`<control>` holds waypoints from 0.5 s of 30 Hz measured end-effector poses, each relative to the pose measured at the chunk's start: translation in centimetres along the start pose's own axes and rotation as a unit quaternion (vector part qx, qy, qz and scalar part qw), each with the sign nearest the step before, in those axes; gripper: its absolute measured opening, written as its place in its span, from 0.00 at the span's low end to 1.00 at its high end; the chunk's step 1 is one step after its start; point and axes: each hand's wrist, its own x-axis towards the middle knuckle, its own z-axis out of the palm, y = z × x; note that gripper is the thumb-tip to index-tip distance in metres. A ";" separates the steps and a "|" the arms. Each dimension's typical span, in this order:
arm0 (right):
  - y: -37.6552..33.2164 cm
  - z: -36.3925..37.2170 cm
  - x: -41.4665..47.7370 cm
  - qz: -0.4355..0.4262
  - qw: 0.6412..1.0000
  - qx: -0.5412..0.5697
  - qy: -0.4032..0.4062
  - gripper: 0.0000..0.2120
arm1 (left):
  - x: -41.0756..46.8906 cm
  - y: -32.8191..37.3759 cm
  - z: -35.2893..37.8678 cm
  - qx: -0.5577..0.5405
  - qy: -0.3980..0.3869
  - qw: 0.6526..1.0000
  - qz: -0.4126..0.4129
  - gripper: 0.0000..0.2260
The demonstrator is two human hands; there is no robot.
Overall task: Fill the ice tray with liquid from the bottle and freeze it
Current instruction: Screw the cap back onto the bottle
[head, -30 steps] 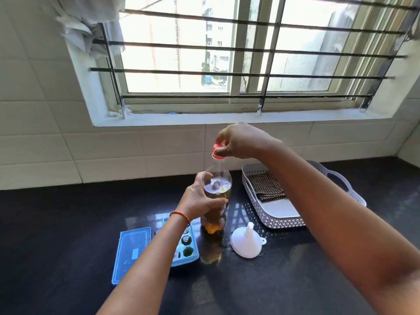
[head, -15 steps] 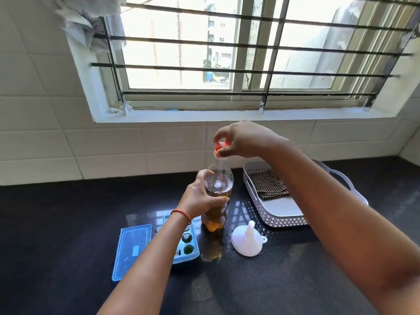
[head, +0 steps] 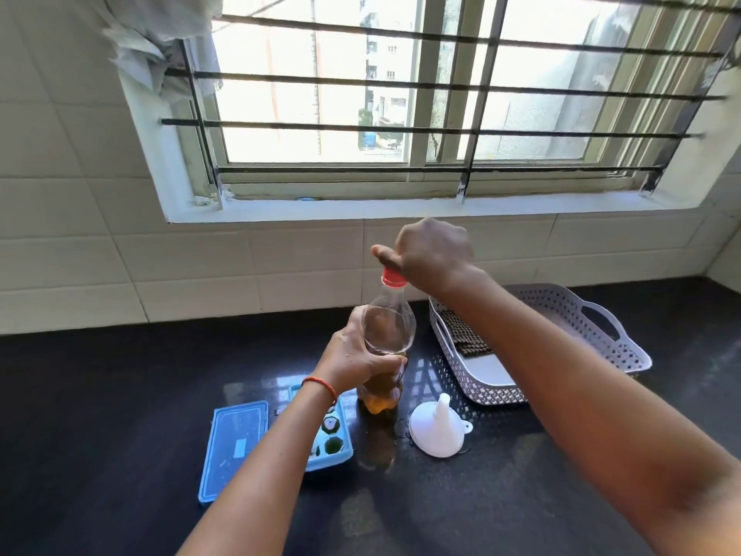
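1. Far left: blue lid [head: 234, 449] lies flat on the dark tabletop [head: 100, 415], off the tray, just beside it.
2. Ice tray [head: 335, 439] sits right of the lid, near edge of the scene, partly hidden by the left forearm. Some visible cells hold dark green contents; the rest I cannot tell.
3. Left hand [head: 361, 355] has its grip clenched around the mid-body of the bottle [head: 387, 355]. Bottle stands upright on the tabletop, just right of the tray, amber liquid in the lower part.
4. Right hand [head: 433, 250] reaches over from the right, fingers pinched on the red cap [head: 393, 278]. Looks like a cap-twisting step; tightening or loosening, cannot tell.
5. White funnel [head: 437, 429] rests mouth-down, near right of the bottle, untouched.
6. White perforated basket [head: 541, 347] farther right, brown cloth [head: 465, 335] inside.
7. Risks, my read:
 - Thin bottle wall plus hard left squeeze: liquid can jump out if the cap comes off.
 - Left forearm hangs over the open tray: a drop in the elbow knocks it or slops the cells.
 - Pouring without the funnel into small cells means overflow onto the tabletop.
 - Lid left off on the way to the freezer means spills.
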 end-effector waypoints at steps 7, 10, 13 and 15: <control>1.8 -2.0 -0.3 -0.136 0.967 0.146 -0.160 0.18 | 0.7 -0.2 -0.6 -0.031 -0.045 0.998 -0.017 0.33; 1.5 -1.9 0.1 -0.101 0.964 0.205 -0.134 0.15 | 0.6 -0.1 -0.5 -0.044 -0.049 0.998 -0.023 0.31; 0.8 -1.3 0.6 -0.069 0.971 0.201 -0.108 0.14 | 0.2 0.1 0.3 -0.035 0.008 0.999 -0.023 0.31; 0.0 -0.5 0.4 -0.049 0.993 0.095 -0.054 0.21 | -0.3 0.4 1.2 -0.006 0.067 0.998 -0.010 0.31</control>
